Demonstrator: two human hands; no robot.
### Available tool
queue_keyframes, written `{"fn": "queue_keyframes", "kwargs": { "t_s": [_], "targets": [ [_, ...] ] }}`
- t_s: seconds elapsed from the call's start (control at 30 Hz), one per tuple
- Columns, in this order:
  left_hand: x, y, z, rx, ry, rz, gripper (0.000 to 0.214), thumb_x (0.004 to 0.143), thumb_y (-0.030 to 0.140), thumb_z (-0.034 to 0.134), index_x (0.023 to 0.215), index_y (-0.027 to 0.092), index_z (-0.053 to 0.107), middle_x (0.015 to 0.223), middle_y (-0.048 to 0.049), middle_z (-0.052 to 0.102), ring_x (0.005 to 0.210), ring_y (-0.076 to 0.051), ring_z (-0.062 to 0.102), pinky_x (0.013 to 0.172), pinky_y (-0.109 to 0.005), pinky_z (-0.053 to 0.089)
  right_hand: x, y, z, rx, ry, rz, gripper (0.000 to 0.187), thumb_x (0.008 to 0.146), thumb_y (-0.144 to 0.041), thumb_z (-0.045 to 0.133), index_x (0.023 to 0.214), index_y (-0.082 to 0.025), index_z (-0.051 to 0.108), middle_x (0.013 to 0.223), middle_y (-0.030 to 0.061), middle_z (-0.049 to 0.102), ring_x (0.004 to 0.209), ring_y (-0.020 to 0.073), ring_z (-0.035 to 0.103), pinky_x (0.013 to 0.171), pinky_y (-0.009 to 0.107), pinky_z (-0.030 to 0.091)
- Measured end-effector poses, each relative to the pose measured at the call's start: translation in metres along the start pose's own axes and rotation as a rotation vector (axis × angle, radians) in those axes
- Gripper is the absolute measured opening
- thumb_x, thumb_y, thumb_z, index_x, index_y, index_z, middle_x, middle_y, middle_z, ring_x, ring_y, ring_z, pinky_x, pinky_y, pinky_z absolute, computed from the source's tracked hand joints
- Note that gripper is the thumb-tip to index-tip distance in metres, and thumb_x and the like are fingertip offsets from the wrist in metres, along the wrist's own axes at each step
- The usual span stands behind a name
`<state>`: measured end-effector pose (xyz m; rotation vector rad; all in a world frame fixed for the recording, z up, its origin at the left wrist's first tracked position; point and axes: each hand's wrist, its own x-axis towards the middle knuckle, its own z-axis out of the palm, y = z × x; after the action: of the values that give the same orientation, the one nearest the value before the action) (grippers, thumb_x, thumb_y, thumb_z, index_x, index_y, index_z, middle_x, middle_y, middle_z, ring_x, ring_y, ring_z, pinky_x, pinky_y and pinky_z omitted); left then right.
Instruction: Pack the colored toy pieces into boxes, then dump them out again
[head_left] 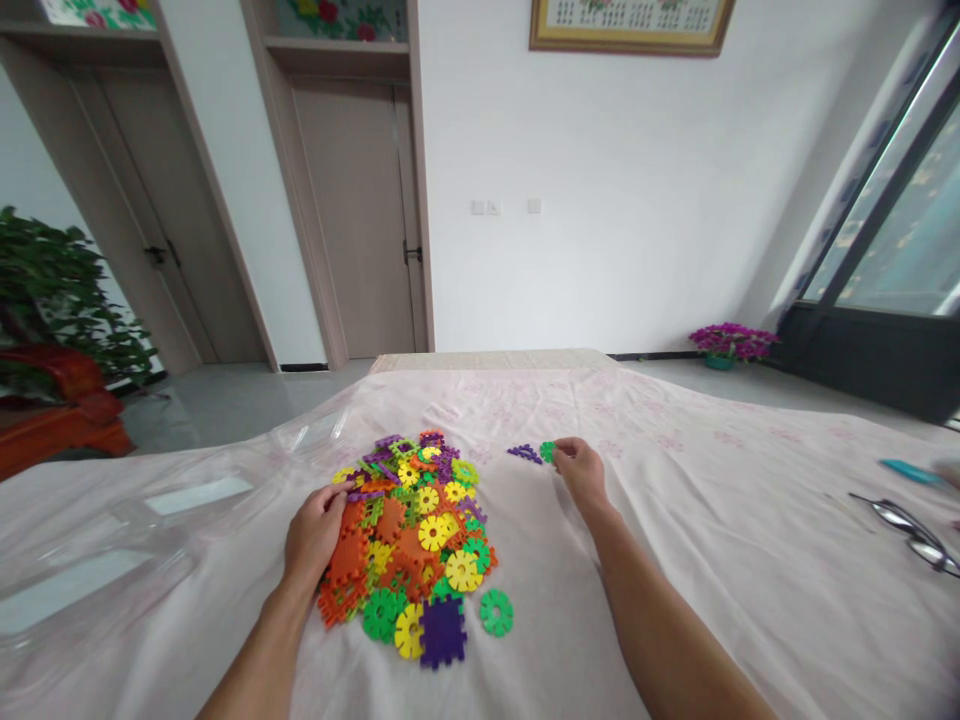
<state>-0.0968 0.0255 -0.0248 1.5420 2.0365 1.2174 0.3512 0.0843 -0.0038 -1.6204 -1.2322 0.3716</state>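
A heap of colourful plastic interlocking pieces point(409, 535), round and square, in orange, yellow, green and purple, lies on the pink floral sheet point(675, 520). My left hand point(313, 535) rests against the heap's left side, fingers curled on an orange piece. My right hand point(579, 468) reaches further out to the right of the heap, pinching a small green round piece point(547, 451) beside a purple piece point(524, 454) lying on the sheet. A green ring point(496, 612) and a purple square point(442, 632) lie at the heap's near edge.
A clear plastic bag or container point(135, 540) lies to the left on the sheet. Glasses point(911, 530) and a teal object point(911, 472) sit at the right edge. Beyond are doors, a potted plant point(52, 300), a flower pot point(731, 345) and a window.
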Motion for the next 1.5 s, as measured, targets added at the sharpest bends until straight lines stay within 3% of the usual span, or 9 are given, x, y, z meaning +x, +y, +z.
{"fn": "queue_keyframes", "kwargs": {
  "t_s": [0.1, 0.17, 0.3, 0.47, 0.6, 0.7, 1.03, 1.2, 1.5],
  "targets": [
    [0.000, 0.001, 0.000, -0.002, 0.003, 0.001, 0.032, 0.087, 0.040, 0.047, 0.104, 0.028, 0.071, 0.120, -0.0019, 0.070, 0.116, -0.024, 0.061, 0.101, -0.035, 0.043, 0.002, 0.005, -0.005, -0.047, 0.152, -0.002, 0.036, 0.073, -0.031, 0.054, 0.102, -0.017, 0.070, 0.102, 0.0091, 0.072, 0.082, 0.0209, 0.066, 0.078, 0.032, 0.048],
    [-0.001, 0.001, 0.000, -0.006, 0.005, 0.000, 0.032, 0.086, 0.040, 0.047, 0.104, 0.028, 0.071, 0.120, -0.0019, 0.070, 0.115, -0.024, 0.061, 0.101, -0.035, 0.044, 0.000, 0.004, -0.004, -0.041, 0.155, -0.009, 0.037, 0.073, -0.030, 0.053, 0.103, -0.018, 0.070, 0.104, 0.0087, 0.072, 0.082, 0.0207, 0.066, 0.079, 0.033, 0.048],
    [0.000, 0.000, 0.000, -0.007, 0.003, -0.007, 0.032, 0.086, 0.040, 0.047, 0.104, 0.028, 0.071, 0.120, -0.0015, 0.070, 0.115, -0.024, 0.062, 0.101, -0.035, 0.044, -0.010, -0.009, 0.011, 0.036, -0.013, -0.081, 0.029, 0.072, -0.029, 0.052, 0.090, -0.019, 0.072, 0.087, 0.0049, 0.073, 0.077, 0.0194, 0.065, 0.075, 0.030, 0.048],
    [0.000, -0.001, 0.000, -0.019, 0.005, 0.011, 0.032, 0.086, 0.039, 0.047, 0.104, 0.028, 0.071, 0.120, -0.0018, 0.070, 0.115, -0.024, 0.062, 0.101, -0.034, 0.043, -0.031, -0.031, 0.033, 0.067, -0.278, -0.287, 0.025, 0.068, -0.020, 0.050, 0.081, -0.018, 0.072, 0.079, 0.0038, 0.072, 0.067, 0.0165, 0.062, 0.066, 0.027, 0.047],
    [-0.001, -0.001, 0.000, -0.009, -0.002, 0.007, 0.031, 0.087, 0.040, 0.047, 0.104, 0.028, 0.071, 0.120, -0.0014, 0.070, 0.115, -0.024, 0.061, 0.101, -0.035, 0.043, -0.051, -0.043, 0.045, -0.001, -0.505, -0.420, 0.029, 0.070, -0.014, 0.049, 0.083, -0.019, 0.074, 0.083, 0.0032, 0.074, 0.075, 0.0166, 0.065, 0.070, 0.025, 0.047],
    [-0.001, 0.000, 0.000, -0.003, 0.000, 0.006, 0.032, 0.087, 0.040, 0.047, 0.105, 0.029, 0.071, 0.121, -0.0015, 0.070, 0.116, -0.024, 0.061, 0.102, -0.035, 0.043, -0.065, -0.052, 0.050, -0.118, -0.602, -0.472, 0.030, 0.074, -0.015, 0.051, 0.091, -0.020, 0.074, 0.091, 0.0028, 0.074, 0.081, 0.0168, 0.065, 0.075, 0.025, 0.046],
    [0.000, -0.001, 0.000, -0.002, 0.002, 0.001, 0.032, 0.087, 0.040, 0.047, 0.105, 0.029, 0.071, 0.121, -0.0016, 0.070, 0.116, -0.024, 0.061, 0.102, -0.035, 0.043, -0.081, -0.068, 0.049, -0.299, -0.663, -0.611, 0.039, 0.085, -0.018, 0.049, 0.120, -0.024, 0.065, 0.110, 0.0047, 0.069, 0.104, 0.0190, 0.060, 0.090, 0.026, 0.040],
    [0.000, 0.000, 0.000, -0.010, 0.012, 0.017, 0.031, 0.086, 0.039, 0.048, 0.103, 0.028, 0.072, 0.119, -0.0011, 0.071, 0.115, -0.024, 0.062, 0.102, -0.034, 0.043, -0.080, -0.066, 0.051, -0.327, -0.677, -0.591, 0.045, 0.089, -0.021, 0.051, 0.133, -0.024, 0.057, 0.112, 0.0057, 0.067, 0.104, 0.0195, 0.058, 0.091, 0.026, 0.039],
    [-0.002, 0.005, -0.002, -0.012, 0.018, 0.024, 0.033, 0.086, 0.038, 0.048, 0.104, 0.026, 0.072, 0.119, -0.0034, 0.071, 0.114, -0.024, 0.062, 0.102, -0.034, 0.044, -0.081, -0.073, 0.054, -0.426, -0.678, -0.544, 0.047, 0.092, -0.025, 0.050, 0.139, -0.025, 0.049, 0.113, 0.0069, 0.062, 0.104, 0.0200, 0.057, 0.087, 0.026, 0.039]
  ]
}}
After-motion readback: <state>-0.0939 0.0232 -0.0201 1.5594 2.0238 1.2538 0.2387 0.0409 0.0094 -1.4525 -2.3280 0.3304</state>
